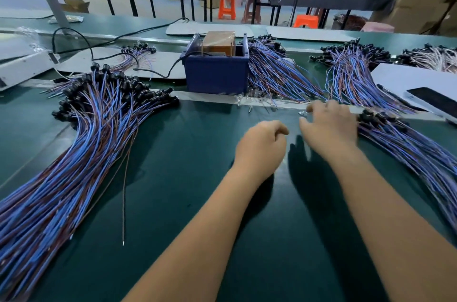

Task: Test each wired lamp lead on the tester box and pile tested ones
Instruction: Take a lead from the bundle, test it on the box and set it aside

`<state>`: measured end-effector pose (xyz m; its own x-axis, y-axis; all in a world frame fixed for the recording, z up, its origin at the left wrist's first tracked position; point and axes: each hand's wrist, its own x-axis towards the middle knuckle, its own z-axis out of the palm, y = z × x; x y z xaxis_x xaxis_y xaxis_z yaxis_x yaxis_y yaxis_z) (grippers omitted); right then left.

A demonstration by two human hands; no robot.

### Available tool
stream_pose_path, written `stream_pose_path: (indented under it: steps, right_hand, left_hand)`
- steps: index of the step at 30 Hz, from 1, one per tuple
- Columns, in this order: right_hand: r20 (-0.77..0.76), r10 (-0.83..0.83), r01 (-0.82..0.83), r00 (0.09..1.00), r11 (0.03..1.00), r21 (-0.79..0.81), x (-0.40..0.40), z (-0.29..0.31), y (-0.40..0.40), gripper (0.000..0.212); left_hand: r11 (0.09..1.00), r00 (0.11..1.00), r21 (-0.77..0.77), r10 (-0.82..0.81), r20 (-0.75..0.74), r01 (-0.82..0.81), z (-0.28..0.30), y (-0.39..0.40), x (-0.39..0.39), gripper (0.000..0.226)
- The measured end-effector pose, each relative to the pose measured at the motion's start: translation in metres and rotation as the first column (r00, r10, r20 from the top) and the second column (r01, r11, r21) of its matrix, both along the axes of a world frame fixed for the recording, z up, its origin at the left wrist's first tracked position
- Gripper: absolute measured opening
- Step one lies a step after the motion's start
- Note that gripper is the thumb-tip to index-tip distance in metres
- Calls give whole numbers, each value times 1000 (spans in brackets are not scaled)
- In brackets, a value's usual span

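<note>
Tester box [216, 72] unlabelled, no legible writing between wire piles [81, 143].

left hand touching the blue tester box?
Apart. The head view shows the left hand well short of the tester box, with bare green mat between them.
</note>
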<state>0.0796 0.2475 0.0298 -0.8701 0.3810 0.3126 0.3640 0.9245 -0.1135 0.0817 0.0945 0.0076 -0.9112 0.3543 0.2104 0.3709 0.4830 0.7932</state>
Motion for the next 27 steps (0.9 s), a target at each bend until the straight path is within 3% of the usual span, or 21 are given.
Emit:
stream_pose_path:
  steps: [2, 4, 6, 9, 11, 15, 18, 22, 27]
  right_hand:
    - [-22, 136, -138, 990, 973, -186, -17, -9, -46, 32]
    - [-86, 243, -256, 966, 869, -422, -29, -17, -88, 29]
    - [-142, 267, -301, 953, 795, -526, -36, -25, -118, 30]
    - [-153, 233, -278, 960, 835, -474, -37, -34, -133, 26]
    - [-205, 246, -319, 947, 783, -534, -35, -37, -126, 23]
    - [-276, 263, -381, 925, 656, -652, -30, -37, -118, 19]
    - [-263, 281, -385, 923, 702, -599, -31, -39, -120, 19]
    - [-262, 278, -382, 924, 700, -603, -34, -41, -118, 18]
    - [-260, 282, -384, 923, 688, -615, -32, -42, -119, 19]
  left_hand:
    - [986, 989, -106, 122, -87, -131, 2, -19, -21, 29]
    - [941, 955, -194, 247, -162, -276, 2, -41, -41, 30]
    - [892, 926, -265, 319, -204, -366, -2, -64, -55, 32]
    - [860, 917, -320, 360, -174, -398, -12, -88, -63, 35]
    - [825, 891, -336, 412, -191, -454, -16, -91, -64, 34]
    - [693, 765, -326, 603, -227, -643, -13, -100, -67, 37]
    - [598, 682, -349, 698, -216, -722, -12, -121, -74, 41]
    - [585, 693, -451, 712, -113, -674, -10, -138, -81, 40]
    - [576, 638, -330, 761, -117, -748, -9, -139, -76, 41]
